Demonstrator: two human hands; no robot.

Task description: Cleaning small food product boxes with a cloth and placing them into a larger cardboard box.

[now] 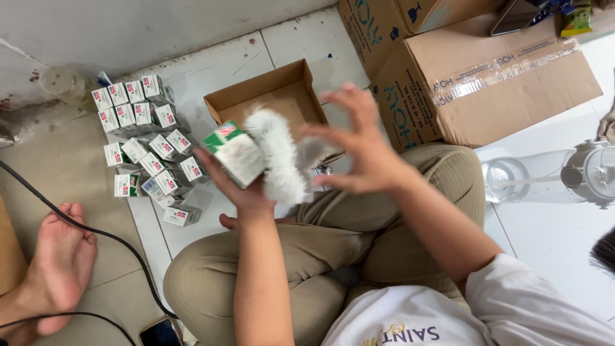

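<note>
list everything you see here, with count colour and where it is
small cartons: about twenty, white with green and red, grouped on the floor at left
open box: one, brown cardboard, on the floor ahead of the knees
big boxes: two, brown, taped, top right
clear bottle: one, with white cap, lying at right
black cable: one, across the floor at left
phone: one, dark, bottom edge
bare foot: one, another person's, lower left
carton: one, white and green, held in the left hand
fluffy cloth: one, white, between the hands
left hand: holds the carton
right hand: fingers spread, blurred, by the cloth
</note>
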